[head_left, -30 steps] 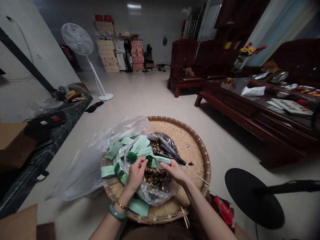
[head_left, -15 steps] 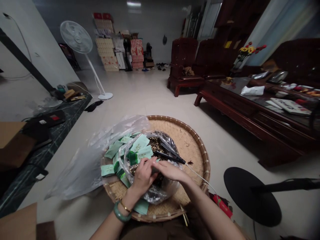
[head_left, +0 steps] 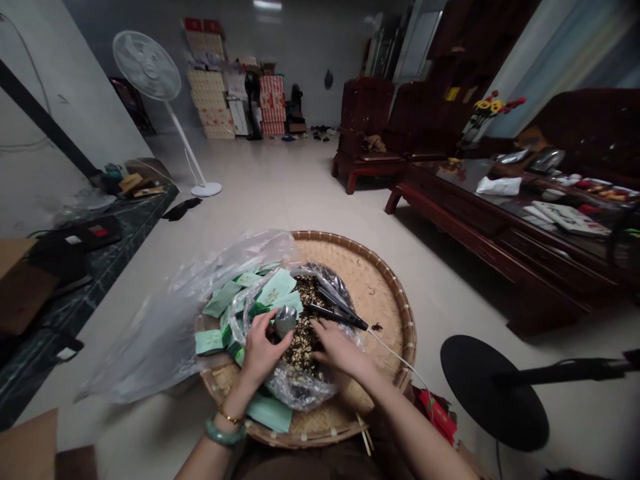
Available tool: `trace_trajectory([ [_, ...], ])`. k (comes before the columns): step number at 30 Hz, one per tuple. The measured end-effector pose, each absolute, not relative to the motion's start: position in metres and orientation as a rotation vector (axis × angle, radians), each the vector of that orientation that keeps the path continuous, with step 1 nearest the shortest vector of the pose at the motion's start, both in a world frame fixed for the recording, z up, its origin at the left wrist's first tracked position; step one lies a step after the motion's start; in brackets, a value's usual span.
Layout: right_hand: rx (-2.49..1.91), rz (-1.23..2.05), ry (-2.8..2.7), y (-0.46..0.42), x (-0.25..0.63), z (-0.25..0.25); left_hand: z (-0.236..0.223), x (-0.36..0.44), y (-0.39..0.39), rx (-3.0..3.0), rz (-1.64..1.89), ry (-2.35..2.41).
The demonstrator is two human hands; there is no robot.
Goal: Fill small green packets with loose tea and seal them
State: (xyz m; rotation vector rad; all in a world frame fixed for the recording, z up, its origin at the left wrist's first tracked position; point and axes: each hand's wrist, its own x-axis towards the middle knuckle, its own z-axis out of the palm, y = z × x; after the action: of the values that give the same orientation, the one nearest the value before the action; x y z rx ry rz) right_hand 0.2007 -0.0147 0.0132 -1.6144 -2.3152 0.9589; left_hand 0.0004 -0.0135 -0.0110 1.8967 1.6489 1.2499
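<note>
A round woven tray (head_left: 395, 300) rests in front of me. On it lies a clear plastic bag holding loose dried brown bits (head_left: 303, 337). My left hand (head_left: 259, 357) is closed on a small packet (head_left: 285, 320), held upright with its mouth open over the bag. My right hand (head_left: 340, 351) sits on the dried bits just right of the packet. Its fingers curl down into the pile, and what they pinch is hidden. A black clamp-like tool (head_left: 336, 313) with a white cord (head_left: 400, 360) lies across the bag beyond my right hand.
Several green packets (head_left: 227, 297) spill from a large clear bag (head_left: 160, 333) on the tray's left. A black fan base (head_left: 493, 393) stands on the floor at right. A dark wooden table (head_left: 505, 227) is further right, and a dark counter (head_left: 100, 260) at left.
Both hands held a green packet between them before. Now the left hand alone holds a packet with its mouth open, and the right hand has dropped onto the dried bits.
</note>
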Motion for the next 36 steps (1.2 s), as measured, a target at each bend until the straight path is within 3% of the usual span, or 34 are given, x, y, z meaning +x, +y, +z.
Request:
trace_trajectory([
  [14, -1.686, 0.687, -2.533, -0.011, 0.164, 0.0, -0.009, -0.004, -0.013, 1.859, 1.272, 1.654],
  [20, -1.642, 0.714, -2.466, -0.008, 0.162, -0.01, -0.012, -0.005, -0.014, 1.851, 1.277, 1.638],
  [25, -1.444, 1.021, -1.983, 0.003, 0.174, -0.025, -0.011, -0.005, -0.016, 1.834, 1.246, 1.626],
  [32, -1.029, 1.907, -0.724, 0.003, 0.18, -0.022, -0.013, 0.0, -0.015, 1.817, 1.25, 1.609],
  [36, -0.736, 2.147, -0.393, -0.005, 0.18, -0.016, -0.013, 0.001, -0.016, 1.806, 1.269, 1.613],
])
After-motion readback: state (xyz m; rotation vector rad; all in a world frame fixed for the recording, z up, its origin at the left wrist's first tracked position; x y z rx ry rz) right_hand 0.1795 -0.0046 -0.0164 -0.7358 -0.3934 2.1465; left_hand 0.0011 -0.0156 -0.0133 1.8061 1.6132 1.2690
